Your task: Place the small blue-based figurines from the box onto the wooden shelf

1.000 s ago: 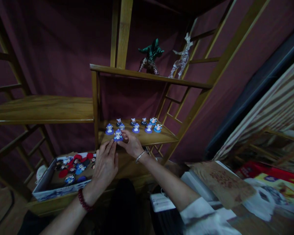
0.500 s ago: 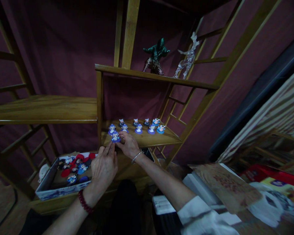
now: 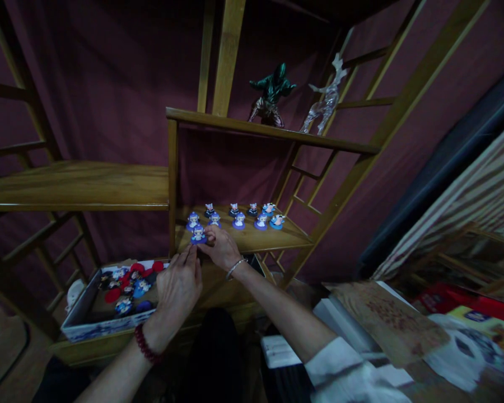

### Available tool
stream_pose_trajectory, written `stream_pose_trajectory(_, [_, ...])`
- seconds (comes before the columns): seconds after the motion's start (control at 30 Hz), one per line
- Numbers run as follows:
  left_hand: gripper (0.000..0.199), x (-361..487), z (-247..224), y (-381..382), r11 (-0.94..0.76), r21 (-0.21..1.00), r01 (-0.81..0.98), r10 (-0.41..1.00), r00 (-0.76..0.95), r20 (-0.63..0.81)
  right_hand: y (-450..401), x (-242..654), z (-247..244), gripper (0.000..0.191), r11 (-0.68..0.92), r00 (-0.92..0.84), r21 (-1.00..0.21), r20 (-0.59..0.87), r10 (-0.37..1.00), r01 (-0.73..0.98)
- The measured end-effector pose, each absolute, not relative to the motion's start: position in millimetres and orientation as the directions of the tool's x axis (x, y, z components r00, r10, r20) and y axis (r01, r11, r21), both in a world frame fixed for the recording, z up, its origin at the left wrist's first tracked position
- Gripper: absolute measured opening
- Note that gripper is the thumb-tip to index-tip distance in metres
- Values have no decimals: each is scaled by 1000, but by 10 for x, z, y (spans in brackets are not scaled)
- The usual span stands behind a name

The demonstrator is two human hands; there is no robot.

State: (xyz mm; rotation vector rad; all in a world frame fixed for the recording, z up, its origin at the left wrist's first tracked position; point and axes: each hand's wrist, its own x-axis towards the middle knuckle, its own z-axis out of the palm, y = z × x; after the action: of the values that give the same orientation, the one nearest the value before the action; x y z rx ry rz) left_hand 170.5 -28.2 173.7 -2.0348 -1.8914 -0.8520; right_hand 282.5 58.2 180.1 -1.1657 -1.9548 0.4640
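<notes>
A small purple-and-white figurine [image 3: 198,235] on a round purple base is at the front left edge of the lower shelf. My right hand [image 3: 222,249] pinches it from the right. My left hand [image 3: 180,285] is closed below it, its fingertips at the front of the base. Whether the base rests on the board cannot be made out. Just behind stand more purple figurines [image 3: 238,221] in a row. Farther back are several dark figurines [image 3: 234,209], with blue-based ones [image 3: 276,222] at the right end.
An open box [image 3: 105,326] of loose figurines and red discs sits at lower left. The upper board [image 3: 235,124] carries a green-hooded statue [image 3: 273,92] and a clear deer figure [image 3: 323,103]. A wooden post [image 3: 173,184] borders the compartment. Cardboard [image 3: 386,319] and bags lie at right.
The view has shifted very slightly, so the shelf sits a little farther right. Both hands stay at the figurine, nearly unmoved.
</notes>
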Motion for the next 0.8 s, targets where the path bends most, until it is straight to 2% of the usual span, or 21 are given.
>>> stream_pose_trajectory(0.5, [38,1702,1723,-267,-139,275,951,834,-37,550,600,2832,1789,22,523,-283,-667,442,851,531])
stream_pose_trajectory(0.8, [38,1709,1707,-265,-116,227,967,820,-35,572,580,2828,1818,22,523,-296,-656,434,851,544])
